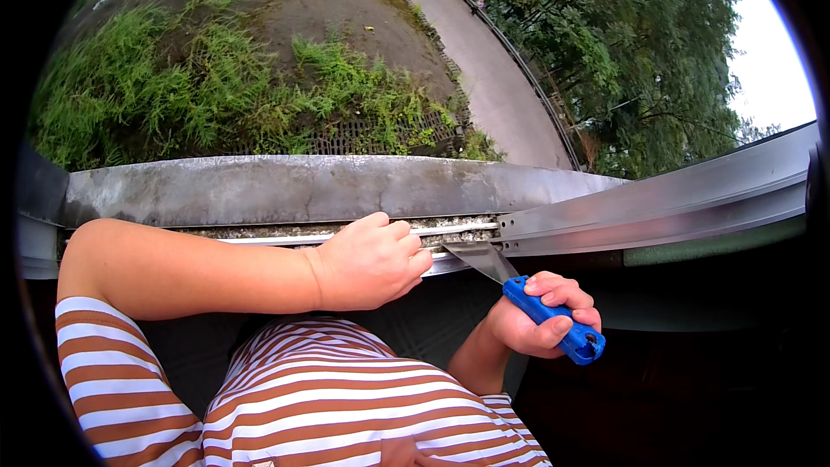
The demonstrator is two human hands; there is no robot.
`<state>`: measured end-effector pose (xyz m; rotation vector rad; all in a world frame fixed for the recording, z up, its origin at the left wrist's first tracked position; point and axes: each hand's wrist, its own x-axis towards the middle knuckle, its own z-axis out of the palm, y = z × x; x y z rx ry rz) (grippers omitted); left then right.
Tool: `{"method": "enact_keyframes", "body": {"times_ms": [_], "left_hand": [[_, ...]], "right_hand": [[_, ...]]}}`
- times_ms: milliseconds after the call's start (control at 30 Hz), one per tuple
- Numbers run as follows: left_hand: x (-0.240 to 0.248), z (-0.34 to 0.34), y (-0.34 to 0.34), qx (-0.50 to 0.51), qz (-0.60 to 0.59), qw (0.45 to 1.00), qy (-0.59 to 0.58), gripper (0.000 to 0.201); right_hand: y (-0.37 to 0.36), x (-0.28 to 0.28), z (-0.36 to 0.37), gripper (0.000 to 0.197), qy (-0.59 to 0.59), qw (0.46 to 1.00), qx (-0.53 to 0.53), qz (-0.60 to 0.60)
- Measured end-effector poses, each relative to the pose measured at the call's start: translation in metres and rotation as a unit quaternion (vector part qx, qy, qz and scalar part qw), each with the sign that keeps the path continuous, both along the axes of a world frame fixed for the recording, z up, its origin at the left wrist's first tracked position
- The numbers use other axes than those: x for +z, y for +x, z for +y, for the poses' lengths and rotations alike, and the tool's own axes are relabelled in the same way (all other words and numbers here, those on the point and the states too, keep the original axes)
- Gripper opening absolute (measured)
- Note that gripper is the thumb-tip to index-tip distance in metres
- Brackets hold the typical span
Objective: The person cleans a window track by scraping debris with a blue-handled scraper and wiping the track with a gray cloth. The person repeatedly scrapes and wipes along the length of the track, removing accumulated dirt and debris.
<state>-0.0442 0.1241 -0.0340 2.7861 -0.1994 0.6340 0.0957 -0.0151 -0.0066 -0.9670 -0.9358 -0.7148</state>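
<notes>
"So, item one: what is the right hand [523, 329] carrying?"

"One scraper [538, 303] with a blue plastic handle and a flat, flaring grey metal blade [486, 261]. Fingers and thumb are clamping firmly around the handle; a hole is showing at its butt end. The tool is slanting up and leftward, its broad end reaching over the silver metal window track [471, 235], close to the track's right end. Whether the edge is pressing on the metal, one cannot tell."

"Item two, the left hand [372, 264]?"

"Bare, back uppermost, lying over the same track, just left of the blade. Its fingers are curling together; whether they are pinching anything, one cannot tell, as the knuckles are hiding the tips. The forearm is stretching across from the left."

"Condition of the track?"

"Grey, crumbly dirt [251, 231] is lining its channel, and a thin white rail is running lengthwise through it."

"Surroundings?"

"A weathered grey sill [285, 186] is bordering the far side; a broad silver metal frame [674, 203] is extending rightward. Below the hands, a brown-and-white striped shirt [346, 393] is showing. Outside, green weeds [207, 86] are growing on a dark slope, a pale path [501, 86] is running past, and leafy trees [596, 43] are standing beyond."
</notes>
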Motion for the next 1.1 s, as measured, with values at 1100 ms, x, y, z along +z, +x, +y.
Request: {"method": "enact_keyframes", "body": {"times_ms": [1100], "left_hand": [[0.011,-0.001,-0.006,-0.035,0.0,0.998,0.053,0.017]], "right_hand": [[0.0,0.002,0.017,0.029,-0.008,0.999,0.027,0.038]]}}
